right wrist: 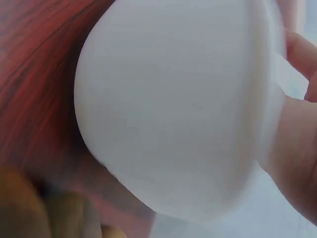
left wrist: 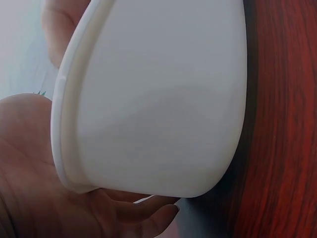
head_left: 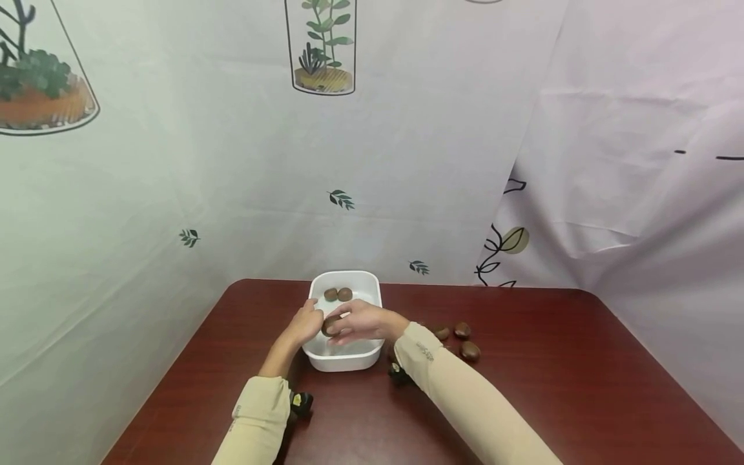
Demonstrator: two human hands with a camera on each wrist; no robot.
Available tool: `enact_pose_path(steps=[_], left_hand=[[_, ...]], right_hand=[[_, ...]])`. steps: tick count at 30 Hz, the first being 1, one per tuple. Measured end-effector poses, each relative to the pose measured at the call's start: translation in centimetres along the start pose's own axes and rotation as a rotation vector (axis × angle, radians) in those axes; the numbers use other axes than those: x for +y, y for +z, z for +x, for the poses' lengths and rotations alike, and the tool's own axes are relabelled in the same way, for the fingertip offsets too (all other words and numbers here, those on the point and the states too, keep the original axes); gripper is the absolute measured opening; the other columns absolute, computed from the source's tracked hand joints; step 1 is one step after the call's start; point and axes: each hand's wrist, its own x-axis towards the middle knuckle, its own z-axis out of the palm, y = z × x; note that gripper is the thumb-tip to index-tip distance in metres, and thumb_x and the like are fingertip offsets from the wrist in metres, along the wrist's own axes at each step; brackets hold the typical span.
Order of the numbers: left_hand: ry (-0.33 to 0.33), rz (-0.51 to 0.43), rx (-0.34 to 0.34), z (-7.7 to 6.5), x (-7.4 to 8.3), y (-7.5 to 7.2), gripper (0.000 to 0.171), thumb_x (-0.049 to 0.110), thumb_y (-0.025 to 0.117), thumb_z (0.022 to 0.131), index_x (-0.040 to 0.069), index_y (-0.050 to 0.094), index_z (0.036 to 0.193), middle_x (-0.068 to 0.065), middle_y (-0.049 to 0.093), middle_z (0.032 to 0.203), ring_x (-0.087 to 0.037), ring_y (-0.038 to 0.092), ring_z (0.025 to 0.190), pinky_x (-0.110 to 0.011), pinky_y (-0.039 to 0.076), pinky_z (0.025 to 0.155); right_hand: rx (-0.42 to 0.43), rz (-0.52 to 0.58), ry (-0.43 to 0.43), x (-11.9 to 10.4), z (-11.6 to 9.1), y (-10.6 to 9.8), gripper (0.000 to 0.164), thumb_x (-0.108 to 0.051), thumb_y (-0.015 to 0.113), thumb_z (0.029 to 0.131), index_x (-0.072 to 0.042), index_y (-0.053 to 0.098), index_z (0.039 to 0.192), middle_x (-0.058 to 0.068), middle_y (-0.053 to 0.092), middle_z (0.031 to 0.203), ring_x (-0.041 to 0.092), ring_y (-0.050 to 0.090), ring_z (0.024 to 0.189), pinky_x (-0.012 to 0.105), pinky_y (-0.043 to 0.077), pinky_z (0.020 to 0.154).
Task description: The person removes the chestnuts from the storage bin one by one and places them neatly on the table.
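A white plastic container (head_left: 344,363) stands on the table, with two brown chestnuts (head_left: 338,294) at its far end. My right hand (head_left: 363,321) reaches over the near half of it and holds another chestnut (head_left: 331,325) by the fingertips. On the left side my left hand (head_left: 305,324) grips the container at the rim. Seen from the left wrist, the fingers (left wrist: 148,218) of that hand curl around the container's outer wall (left wrist: 163,114). The right wrist view shows the opposite wall (right wrist: 168,104), with part of the right hand (right wrist: 292,148) above the rim.
Several more chestnuts (head_left: 469,351) lie on the dark red table (head_left: 523,387) right of the container, some hidden behind the right sleeve (head_left: 453,381). A black wrist camera (head_left: 301,403) sits at the left wrist. Behind the table hangs a white printed cloth (head_left: 261,161).
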Motion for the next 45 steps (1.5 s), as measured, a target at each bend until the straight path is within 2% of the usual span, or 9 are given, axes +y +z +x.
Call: enact_pose_path(steps=[6,16,25,32,38,45], left_hand=[[-0.011,-0.003,-0.005,0.2,0.1,0.0,0.064,0.011,0.030,0.088,-0.014,0.028,0.146,-0.038,0.035,0.146,-0.049,0.034,0.137,-0.056,0.030,0.112],[-0.027,0.000,-0.020,0.4,0.0,0.1,0.064,0.011,0.028,0.088,-0.012,0.025,0.148,-0.037,0.032,0.149,-0.048,0.030,0.140,-0.055,0.026,0.114],[-0.045,0.011,-0.030,0.3,0.2,0.1,0.063,0.011,0.028,0.090,-0.013,0.023,0.148,-0.037,0.030,0.149,-0.048,0.030,0.139,-0.057,0.026,0.114],[-0.045,0.013,-0.035,0.1,0.0,-0.1,0.062,0.012,0.027,0.091,-0.013,0.022,0.148,-0.038,0.029,0.149,-0.049,0.029,0.139,-0.058,0.026,0.114],[-0.041,0.010,-0.032,0.3,-0.3,0.1,0.061,0.013,0.027,0.093,-0.012,0.022,0.149,-0.037,0.028,0.150,-0.048,0.028,0.140,-0.058,0.025,0.114],[-0.049,0.010,-0.030,0.4,-0.2,0.2,0.061,0.013,0.027,0.094,-0.012,0.023,0.149,-0.036,0.029,0.150,-0.048,0.028,0.140,-0.058,0.025,0.114]], right_hand=[[0.035,-0.150,-0.031,-1.0,-4.9,-1.2,0.036,-0.010,0.069,0.090,0.003,0.062,0.123,0.010,0.074,0.098,0.021,0.072,0.086,0.032,0.057,0.068],[0.123,-0.179,-0.105,1.1,-12.7,-4.5,0.033,-0.009,0.076,0.086,0.004,0.066,0.115,0.016,0.072,0.097,0.025,0.071,0.080,0.037,0.060,0.070],[0.212,-0.210,-0.082,3.4,-18.4,-7.5,0.037,-0.004,0.078,0.082,0.008,0.062,0.113,0.012,0.067,0.097,0.023,0.070,0.083,0.043,0.059,0.074],[0.269,-0.317,-0.046,5.5,-20.0,-8.6,0.037,-0.012,0.080,0.083,0.004,0.065,0.113,0.008,0.067,0.094,0.020,0.068,0.077,0.035,0.057,0.057],[0.335,-0.394,-0.023,6.6,-20.3,-8.7,0.036,-0.014,0.081,0.081,0.002,0.068,0.111,0.006,0.065,0.094,0.020,0.062,0.068,0.036,0.055,0.056],[0.357,-0.463,-0.036,7.7,-20.2,-8.9,0.028,-0.011,0.083,0.079,0.002,0.069,0.100,0.004,0.064,0.082,0.017,0.064,0.063,0.034,0.056,0.054]])
